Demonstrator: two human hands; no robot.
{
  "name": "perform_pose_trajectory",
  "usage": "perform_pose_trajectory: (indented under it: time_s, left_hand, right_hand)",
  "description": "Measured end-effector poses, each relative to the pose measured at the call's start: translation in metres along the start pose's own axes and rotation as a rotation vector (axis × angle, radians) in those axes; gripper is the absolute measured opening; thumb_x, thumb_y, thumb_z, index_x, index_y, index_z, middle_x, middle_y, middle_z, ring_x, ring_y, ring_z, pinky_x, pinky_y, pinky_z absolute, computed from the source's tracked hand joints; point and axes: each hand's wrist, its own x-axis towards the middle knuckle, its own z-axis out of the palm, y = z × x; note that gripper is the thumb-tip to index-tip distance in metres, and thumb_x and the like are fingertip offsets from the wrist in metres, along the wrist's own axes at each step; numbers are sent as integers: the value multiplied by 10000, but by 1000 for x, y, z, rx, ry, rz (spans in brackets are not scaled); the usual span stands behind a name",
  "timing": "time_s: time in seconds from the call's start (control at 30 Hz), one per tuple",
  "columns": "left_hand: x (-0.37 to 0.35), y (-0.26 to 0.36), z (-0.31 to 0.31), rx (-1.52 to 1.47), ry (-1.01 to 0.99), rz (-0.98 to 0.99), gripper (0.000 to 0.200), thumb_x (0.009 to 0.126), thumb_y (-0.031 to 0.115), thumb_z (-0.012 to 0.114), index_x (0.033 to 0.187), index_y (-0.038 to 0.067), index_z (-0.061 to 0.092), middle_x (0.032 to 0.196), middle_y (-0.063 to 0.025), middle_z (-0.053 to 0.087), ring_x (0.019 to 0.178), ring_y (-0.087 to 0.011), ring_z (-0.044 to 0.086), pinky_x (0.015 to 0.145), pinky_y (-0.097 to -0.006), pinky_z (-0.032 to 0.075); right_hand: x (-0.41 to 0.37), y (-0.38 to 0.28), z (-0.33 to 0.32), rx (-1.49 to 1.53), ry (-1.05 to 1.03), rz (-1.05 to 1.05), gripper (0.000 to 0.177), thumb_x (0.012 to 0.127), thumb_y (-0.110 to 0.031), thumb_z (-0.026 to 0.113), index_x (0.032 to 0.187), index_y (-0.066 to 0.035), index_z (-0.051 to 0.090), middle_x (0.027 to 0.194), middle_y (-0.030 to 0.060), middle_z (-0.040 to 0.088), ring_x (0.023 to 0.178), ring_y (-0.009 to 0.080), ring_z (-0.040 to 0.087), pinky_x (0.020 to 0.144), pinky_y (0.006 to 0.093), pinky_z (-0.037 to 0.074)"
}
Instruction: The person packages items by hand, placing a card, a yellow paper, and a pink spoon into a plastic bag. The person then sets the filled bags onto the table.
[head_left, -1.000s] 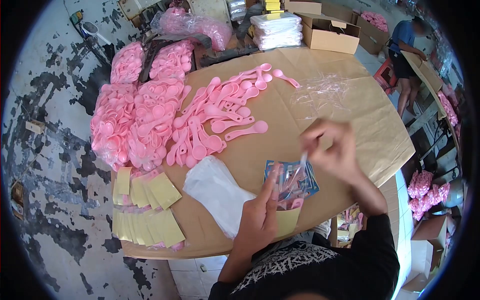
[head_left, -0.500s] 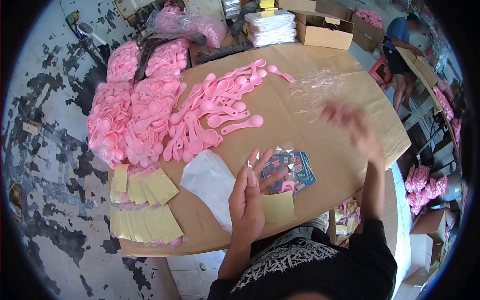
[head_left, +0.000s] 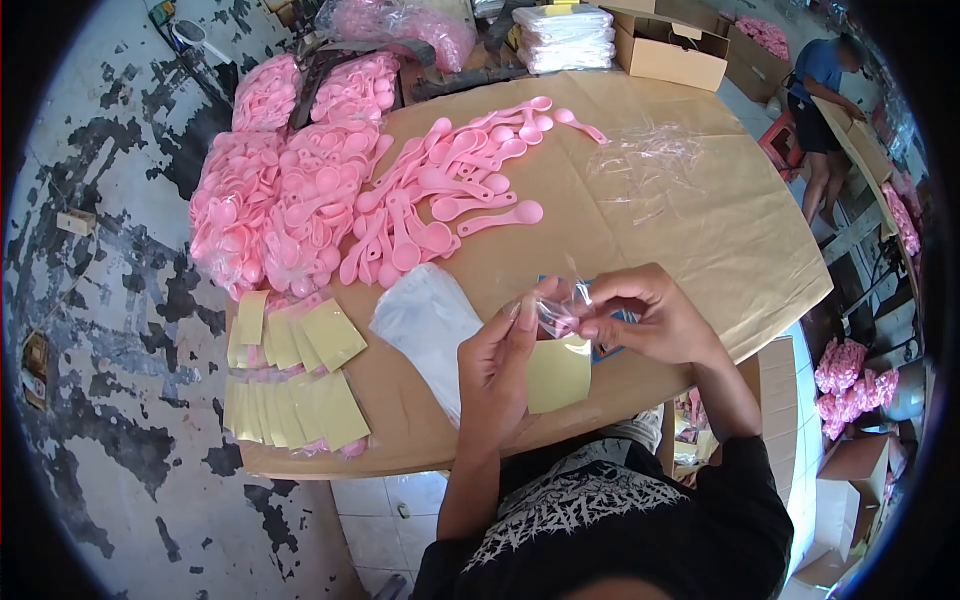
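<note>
My left hand pinches one side of a small clear plastic bag near the table's front edge. The fingers of my right hand are closed on the other side of the bag's top. A bit of pink shows through the plastic, and a yellowish card hangs below it. Blue printed cards lie behind, mostly covered by my right hand. Left of my left hand is a stack of clear flat bags.
Loose pink spoons and bulging bags of spoons cover the table's left. Thin clear strips lie at right. Filled packets with yellowish cards sit front left. A cardboard box stands behind; a person works far right.
My right hand has come in from the clear strips and closed on the bag's top. My left hand's fingers have gone from spread to pinching. The whole view has shifted slightly.
</note>
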Motion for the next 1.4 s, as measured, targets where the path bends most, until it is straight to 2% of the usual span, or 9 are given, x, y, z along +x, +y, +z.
perform_pose_trajectory:
  time_s: [0.23, 0.37, 0.5, 0.63, 0.8, 0.9, 1.1, 1.23, 1.4]
  left_hand:
    - [1, 7, 2, 138, -97, 110, 305, 1032, 94, 489, 1282, -48, 592, 1175, -109, 670, 1021, -124, 626, 898, -266, 498]
    - [-1, 12, -7, 177, -221, -33, 262, 1005, 25, 492, 1224, -41, 620, 1116, -103, 683, 1013, -109, 620, 896, -251, 483]
    - [2, 5, -9, 310, -233, 24, 233, 984, -13, 481, 1149, -27, 645, 893, -51, 664, 813, -50, 571, 726, -213, 460]
    - [1, 4, -11, 331, -218, -80, 201, 981, -18, 466, 1058, -13, 652, 708, 8, 559, 642, -21, 432, 566, -208, 360]
    - [0, 1, -13, 69, -171, -168, 80, 986, 34, 514, 930, -3, 558, 700, 2, 547, 631, -31, 450, 554, -210, 359]
    - [0, 5, -8, 226, -167, -66, 113, 950, 18, 593, 891, 14, 497, 735, -23, 587, 667, -37, 518, 572, -208, 406]
    - [0, -1, -7, 258, -147, 32, 249, 880, -5, 706, 905, 21, 459, 873, -89, 665, 847, -97, 655, 698, -248, 552]
    - [-7, 6, -7, 270, -97, 82, 259, 866, -19, 714, 910, 17, 461, 907, -119, 686, 927, -150, 681, 771, -293, 596]
    - [-14, 8, -13, 238, 9, 143, 247, 861, -43, 709, 932, 7, 477, 956, -148, 699, 927, -147, 678, 741, -280, 599]
  right_hand:
    - [-1, 5, -2, 53, 110, 43, 171, 920, -15, 659, 1080, 18, 709, 967, 85, 728, 936, 118, 669, 850, 264, 546]
    - [-5, 5, -15, -57, 60, -32, 183, 877, 13, 680, 1050, -15, 735, 950, 80, 732, 887, 139, 678, 805, 281, 541]
    - [-2, 11, -31, -327, -57, -348, 264, 778, 56, 705, 994, -81, 770, 907, 69, 727, 839, 197, 654, 773, 326, 512]
    - [-3, 16, -37, -401, -75, -423, 320, 690, 59, 707, 939, -126, 788, 851, 51, 708, 856, 230, 617, 785, 351, 492]
    - [-2, 13, -34, -476, -63, -437, 318, 661, 60, 656, 880, -129, 787, 820, 45, 690, 863, 232, 612, 793, 355, 488]
    - [0, 13, -37, -521, -95, -482, 319, 659, 69, 615, 890, -97, 759, 822, 64, 688, 855, 249, 625, 786, 364, 495]
    - [-6, -13, -15, -265, 141, -115, 316, 840, 12, 646, 1152, -30, 617, 855, 96, 700, 884, 233, 695, 788, 352, 536]
    - [-3, -13, -2, -297, 9, 54, 403, 826, 15, 726, 1208, 28, 598, 1067, 113, 690, 891, 153, 685, 823, 279, 543]
    - [-1, -10, -2, -77, -9, 77, 425, 862, 8, 688, 1270, -19, 571, 931, 101, 710, 837, 124, 678, 768, 272, 553]
